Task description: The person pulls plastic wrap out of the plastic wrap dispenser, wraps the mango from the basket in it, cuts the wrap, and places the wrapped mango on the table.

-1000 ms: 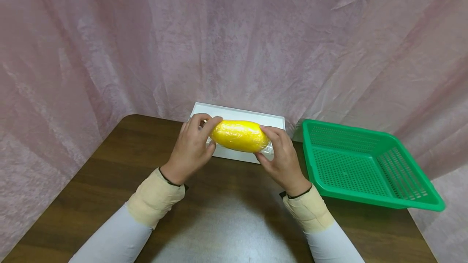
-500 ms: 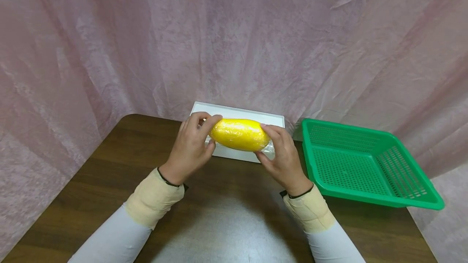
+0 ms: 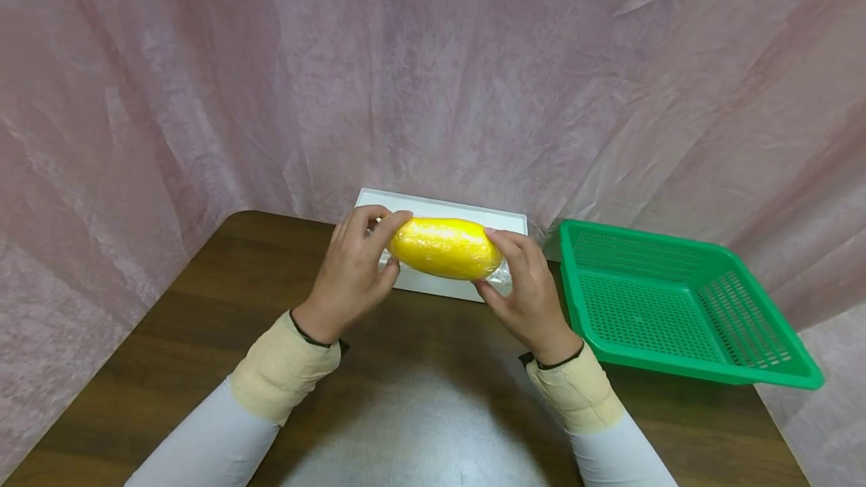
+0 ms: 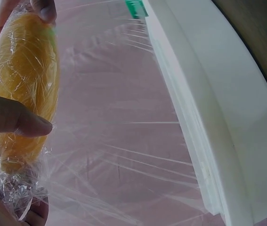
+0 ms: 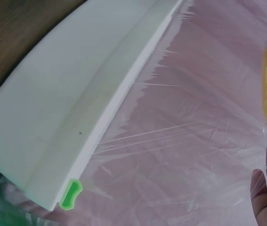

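Observation:
Both hands hold an oblong yellow fruit (image 3: 443, 248), wrapped in clear cling film, over the white cling film dispenser (image 3: 467, 215). My left hand (image 3: 348, 273) grips its left end, thumb below and fingers above. At the other end, the fingers and thumb of my right hand (image 3: 531, 295) pinch it, with bunched film beside them. The left wrist view shows a sheet of cling film (image 4: 109, 89) stretching between the wrapped fruit and the dispenser's long edge. A small green slide cutter (image 5: 70, 195) sits at one end of that edge. The fruit's underside is hidden in the head view.
A green perforated basket (image 3: 643, 314) stands to the right, overhanging the table edge. The dispenser lies at the back of the brown wooden table (image 3: 203, 322). Directly behind hangs a pink curtain (image 3: 433, 81).
The yellow fruit has shifted up very slightly in the head view, and my right hand has drifted a little to the right. Both hands keep their hold.

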`<act>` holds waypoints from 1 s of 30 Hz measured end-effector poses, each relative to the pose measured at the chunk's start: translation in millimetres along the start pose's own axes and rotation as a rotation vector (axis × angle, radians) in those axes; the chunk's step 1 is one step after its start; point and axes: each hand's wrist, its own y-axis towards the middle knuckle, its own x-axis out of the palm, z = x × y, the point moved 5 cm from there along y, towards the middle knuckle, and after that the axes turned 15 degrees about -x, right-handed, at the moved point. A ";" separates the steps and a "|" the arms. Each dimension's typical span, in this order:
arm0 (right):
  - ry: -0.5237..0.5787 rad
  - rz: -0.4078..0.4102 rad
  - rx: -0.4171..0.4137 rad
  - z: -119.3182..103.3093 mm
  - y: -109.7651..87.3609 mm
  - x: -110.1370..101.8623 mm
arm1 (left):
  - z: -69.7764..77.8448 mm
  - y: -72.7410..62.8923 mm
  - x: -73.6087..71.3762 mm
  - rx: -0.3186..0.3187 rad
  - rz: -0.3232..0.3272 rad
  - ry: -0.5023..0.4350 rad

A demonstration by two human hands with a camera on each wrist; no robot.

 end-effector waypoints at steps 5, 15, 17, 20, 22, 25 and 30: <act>-0.005 0.025 -0.019 -1.4 0.9 -1.7 | 1.4 -0.1 -1.2 0.004 0.006 -0.012; -0.008 0.047 -0.046 -5.2 4.4 -6.9 | 5.4 0.5 -6.1 0.032 0.018 -0.016; -0.009 0.052 -0.052 -5.9 5.1 -8.1 | 6.4 1.0 -7.3 0.038 0.026 -0.020; -0.009 0.060 -0.063 -6.6 6.0 -9.4 | 8.1 1.3 -9.1 0.045 0.035 -0.028; -0.010 0.063 -0.069 -7.2 6.5 -10.1 | 9.0 1.1 -10.1 0.047 0.037 -0.033; -0.010 0.069 -0.078 -8.3 7.1 -10.9 | 10.0 0.3 -11.4 0.047 0.033 -0.033; -0.012 0.076 -0.085 -10.0 8.1 -12.9 | 12.0 0.2 -14.0 0.052 0.038 -0.042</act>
